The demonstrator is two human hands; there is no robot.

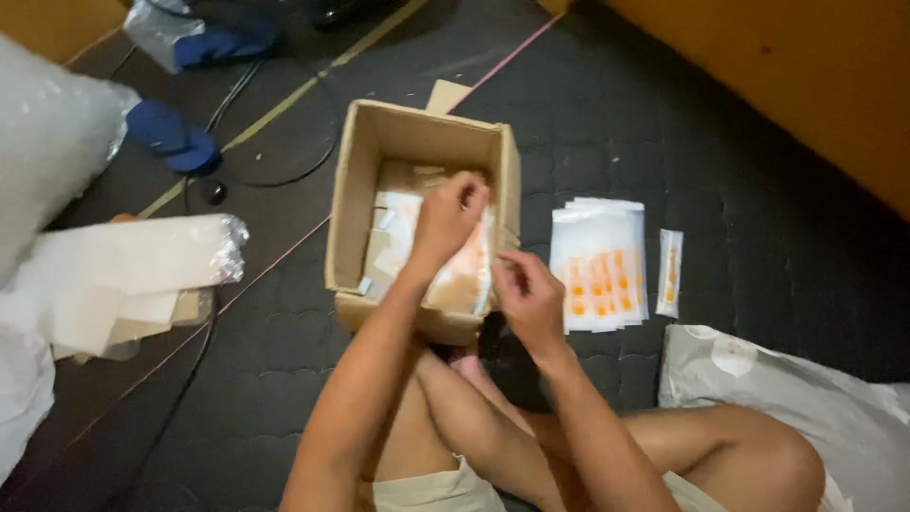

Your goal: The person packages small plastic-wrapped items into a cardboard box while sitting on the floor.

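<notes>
Fingers of the left hand (445, 223) are bunched and pinching the upper edge of a white-and-orange packet (462, 275), right over the open box (355, 204). Right hand (529, 301) sits just outside the box's right wall, fingers curled and pressed on that same packet's lower right edge. So both hands share one packet; it stands tilted against the inside of the right wall, long axis running from the far side of the box toward the person. Left hand is deeper in the box, right hand nearer the body. More pale packets lie flat in the box bottom, to the left of the held one. On the dark mat, just right of the box, a fanned stack of packets (599, 265) lies flat, and a single narrow sachet (669, 273) beside it, toward the right edge. Grey bag (796, 389) rests by the person's right knee; bubble wrap (104, 270) off at the left edge.
</notes>
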